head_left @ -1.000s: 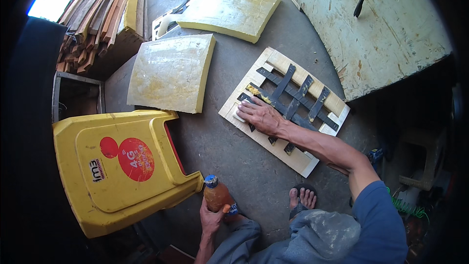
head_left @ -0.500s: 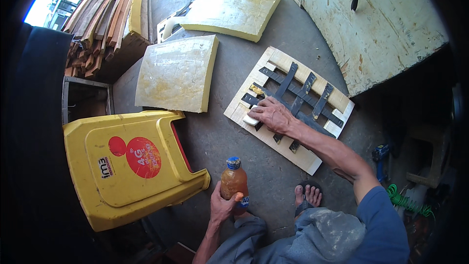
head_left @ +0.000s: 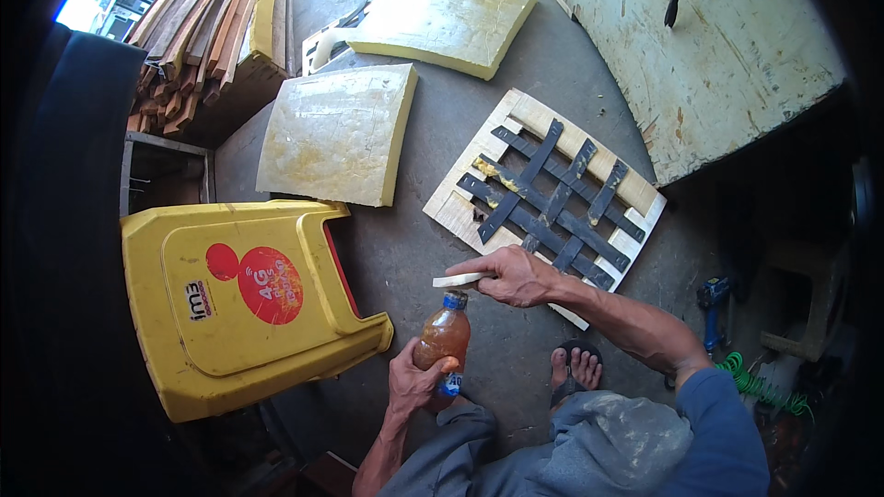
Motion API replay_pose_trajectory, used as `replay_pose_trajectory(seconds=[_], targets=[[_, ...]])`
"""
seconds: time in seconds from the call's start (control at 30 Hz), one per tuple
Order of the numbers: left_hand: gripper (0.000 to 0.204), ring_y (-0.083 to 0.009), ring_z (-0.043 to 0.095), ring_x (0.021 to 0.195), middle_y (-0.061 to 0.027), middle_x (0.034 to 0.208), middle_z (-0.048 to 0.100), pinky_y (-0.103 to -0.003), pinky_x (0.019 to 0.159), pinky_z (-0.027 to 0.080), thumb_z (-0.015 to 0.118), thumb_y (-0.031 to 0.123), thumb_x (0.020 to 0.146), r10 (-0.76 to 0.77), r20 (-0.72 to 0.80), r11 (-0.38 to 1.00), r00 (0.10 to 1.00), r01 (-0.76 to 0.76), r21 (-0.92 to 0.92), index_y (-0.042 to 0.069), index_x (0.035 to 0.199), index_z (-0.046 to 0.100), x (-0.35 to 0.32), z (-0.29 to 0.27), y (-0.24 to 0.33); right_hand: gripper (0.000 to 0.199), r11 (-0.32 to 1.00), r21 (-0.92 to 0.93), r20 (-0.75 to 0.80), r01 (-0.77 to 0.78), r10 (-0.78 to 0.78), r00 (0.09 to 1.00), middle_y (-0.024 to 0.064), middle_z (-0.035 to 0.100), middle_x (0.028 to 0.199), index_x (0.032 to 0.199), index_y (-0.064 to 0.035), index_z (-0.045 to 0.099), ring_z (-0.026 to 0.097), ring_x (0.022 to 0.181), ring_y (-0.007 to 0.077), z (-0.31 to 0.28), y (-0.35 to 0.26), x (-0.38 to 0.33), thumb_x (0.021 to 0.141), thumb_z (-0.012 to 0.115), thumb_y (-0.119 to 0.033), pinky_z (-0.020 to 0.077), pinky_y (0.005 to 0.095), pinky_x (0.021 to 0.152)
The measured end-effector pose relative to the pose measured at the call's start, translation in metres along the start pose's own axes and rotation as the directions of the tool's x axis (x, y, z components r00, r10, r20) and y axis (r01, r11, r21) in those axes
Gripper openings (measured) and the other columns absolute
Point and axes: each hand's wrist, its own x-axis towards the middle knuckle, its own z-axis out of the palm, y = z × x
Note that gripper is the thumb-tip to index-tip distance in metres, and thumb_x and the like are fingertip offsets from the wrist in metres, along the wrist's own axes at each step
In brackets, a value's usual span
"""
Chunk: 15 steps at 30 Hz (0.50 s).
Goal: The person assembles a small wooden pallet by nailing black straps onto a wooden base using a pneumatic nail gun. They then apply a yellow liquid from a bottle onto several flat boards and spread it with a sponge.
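Observation:
My left hand (head_left: 416, 377) is wrapped round a clear plastic bottle (head_left: 446, 331) of orange-brown liquid, held upright with a slight tilt. Just above its blue-rimmed neck, my right hand (head_left: 516, 277) pinches a thin, flat, cream-white piece (head_left: 458, 280); its material I cannot make out. Whether that piece touches the bottle's mouth is unclear. Beyond my right hand, a pale wooden frame (head_left: 458, 191) lies on the floor with black straps (head_left: 543, 186) woven across its opening. Yellowish smears mark some straps near its left corner.
Two yellow foam slabs (head_left: 336, 133) (head_left: 442, 23) lie past the bottle. A yellow plastic chair (head_left: 249, 313) is on the left, with stacked wood strips (head_left: 198, 37) behind it. A worn pale board (head_left: 700, 55) stands at far right, a blue power tool (head_left: 714, 299) and green coiled hose (head_left: 760, 385) below.
My right hand has moved from the strapped frame back toward me, carrying the cream-white piece to the bottle's mouth. My left hand still holds the bottle, now tilted slightly differently.

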Motion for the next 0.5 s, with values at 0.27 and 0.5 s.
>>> replay_pose_trajectory(seconds=[0.27,0.5], targets=[[0.048,-0.014,0.072,0.088,-0.0082,0.096,0.077,-0.031,0.079,0.055,0.087,0.032,0.083,-0.013,0.023,0.999,1.0,0.012,0.035,0.0,0.115,0.069,0.015,0.006,0.008,0.051,0.999,0.025,-0.084,-0.048,0.05,0.995,0.0136,0.072,0.079,0.132,-0.018,0.071,0.063,0.065,0.0176,0.001,0.004,-0.01,0.085,0.052,-0.014,0.0538,0.0338,0.069],[0.052,-0.0099,0.065,0.078,-0.003,0.097,0.071,-0.027,0.071,0.054,0.078,0.045,0.091,-0.283,-0.009,0.937,0.959,0.275,-0.215,0.003,0.119,0.064,0.067,0.0,-0.021,0.043,0.997,0.031,-0.146,0.066,-0.061,0.987,0.0065,0.075,0.078,0.126,-0.0188,0.075,0.064,0.06,0.0138,-0.031,-0.004,-0.007,0.088,0.055,-0.017,0.0538,0.0305,0.06]])
